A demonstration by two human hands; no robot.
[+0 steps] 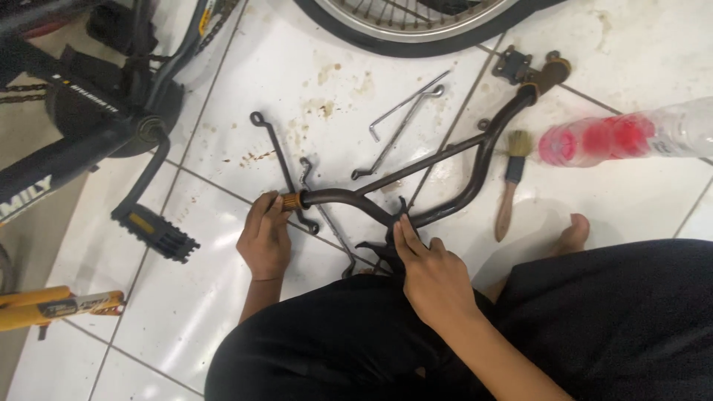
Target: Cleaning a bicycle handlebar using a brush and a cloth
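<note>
Far left of the floor (223, 148): a yellow tube (44, 308) near the bottom-left corner, and above it a black bike frame w/ crank and pedal (156, 232). The floor is white tile w/ brown stains.

L hand (265, 236) sits left of centre, fingers closed around the threaded orange-brown end (291, 200) of a dark bent tube part (453, 160). Just behind that hand lies a thin black rod (278, 160) w/ a ring end, pointing toward the top edge.

The bent part runs from the L hand rightward across mid-floor, splitting into 2 arms that climb to a bracket (514, 65) near the top edge, right of centre. It rests on the tile. Beyond it, 2 thin metal rods (405, 111) lie crossed.

R hand (431, 271) is at centre, fingers flat and extended, tips pressing the part where the arms fork; it doesn't wrap it, so no closed hold.

A wheel (416, 33) lies along the top edge. Right of the part: a small brush (511, 178) w/ wood handle, then a clear bottle (631, 136) w/ pink-red inside, lying near the right edge. A bare foot (573, 232) shows below the brush; black clothing fills the bottom-right corner.
</note>
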